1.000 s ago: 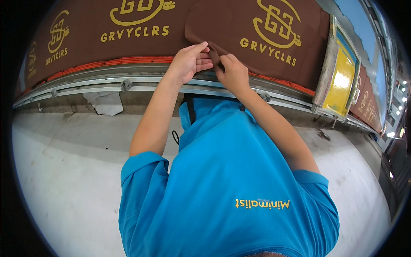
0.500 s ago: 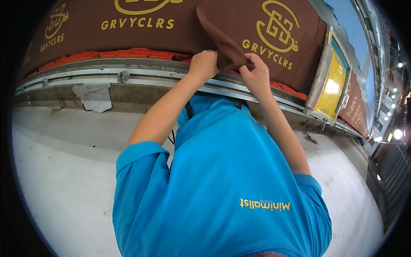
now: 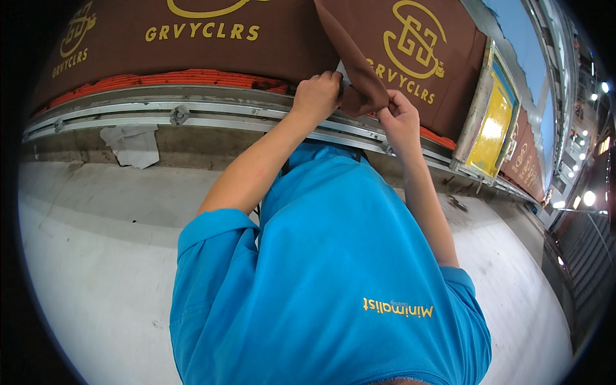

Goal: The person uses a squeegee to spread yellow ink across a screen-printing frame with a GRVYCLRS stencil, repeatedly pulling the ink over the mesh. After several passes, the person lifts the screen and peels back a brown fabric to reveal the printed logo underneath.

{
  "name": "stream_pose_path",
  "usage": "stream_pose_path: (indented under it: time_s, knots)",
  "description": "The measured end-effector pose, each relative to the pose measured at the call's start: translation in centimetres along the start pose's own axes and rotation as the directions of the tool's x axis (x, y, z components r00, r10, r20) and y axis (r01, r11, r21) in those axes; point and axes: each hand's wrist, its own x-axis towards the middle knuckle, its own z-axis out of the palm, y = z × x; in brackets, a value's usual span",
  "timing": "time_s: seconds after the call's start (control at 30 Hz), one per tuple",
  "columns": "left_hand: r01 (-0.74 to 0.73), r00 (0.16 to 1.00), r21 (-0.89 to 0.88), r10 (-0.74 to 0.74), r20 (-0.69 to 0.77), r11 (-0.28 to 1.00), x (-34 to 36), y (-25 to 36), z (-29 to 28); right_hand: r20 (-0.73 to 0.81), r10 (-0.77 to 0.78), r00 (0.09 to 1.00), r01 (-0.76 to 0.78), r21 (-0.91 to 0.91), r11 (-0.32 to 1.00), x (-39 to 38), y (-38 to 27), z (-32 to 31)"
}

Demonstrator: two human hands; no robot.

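A brown fabric panel [image 3: 350, 54] with yellow printing lies along the far side, its near edge lifted into a fold between my hands. My right hand [image 3: 401, 120] pinches the folded corner between thumb and fingers. To the left, my left hand [image 3: 317, 97] is closed at the same edge, its knuckles up and its fingertips mostly hidden. A thin pale grey strip shows between that hand and the fold; I cannot make out what it is.
Another printed brown panel [image 3: 212, 54] lies to the left. An orange-red layered edge [image 3: 173, 78] and a metal rail [image 3: 224, 122] run in front. A framed yellow screen [image 3: 491, 131] stands at the right. White paper [image 3: 133, 145] hangs below the rail.
Both hands have moved slightly right with the fabric edge. The fold is drawn further right and stands more upright, baring a pale strip beside my left hand.
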Motion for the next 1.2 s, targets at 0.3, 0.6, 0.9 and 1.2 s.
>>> stream_pose_path:
  time_s: [0.3,0.6,0.9,1.2]
  knots:
    - [0.012,0.998,-0.051,-0.009,0.057,0.999,1.3,1.4,0.7,-0.01,-0.012,1.0,0.012,0.003,1.0,-0.2,-0.1,-0.1]
    - [0.322,0.946,-0.185,-0.308,0.101,0.928,2.3,0.7,-1.1,-0.044,-0.036,0.998,0.038,0.049,0.998,-0.4,-0.3,0.2]
    - [0.336,0.931,-0.384,-0.365,-0.001,0.86,1.5,-0.5,-2.2,-0.081,-0.03,0.996,0.035,0.062,0.997,0.0,0.0,0.1]
    - [0.179,0.983,-0.155,-0.181,-0.002,0.972,1.7,-0.2,-1.4,-0.091,-0.055,0.994,0.064,0.094,0.994,-0.5,0.1,0.9]
